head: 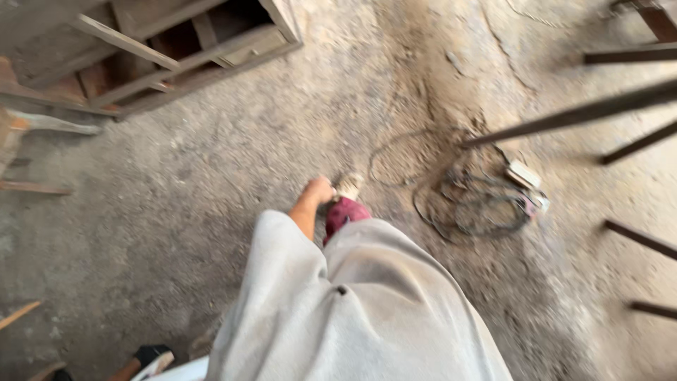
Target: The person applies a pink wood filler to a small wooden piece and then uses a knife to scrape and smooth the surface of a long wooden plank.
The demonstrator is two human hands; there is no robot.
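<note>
One bare forearm comes out of a wide grey sleeve (282, 282) and hangs down beside the body, and its hand (319, 189) is curled loosely with the knuckles up. The fingers look folded in, but blur hides whether they hold anything, and which hand it is cannot be told. Just beside the hand are a dark red trouser leg (343, 214) and a pale shoe (348, 185) on the dusty concrete floor (211, 183). A tangle of cable (472, 201) lies near on the right; a wooden frame (162, 56) stands well apart
</note>
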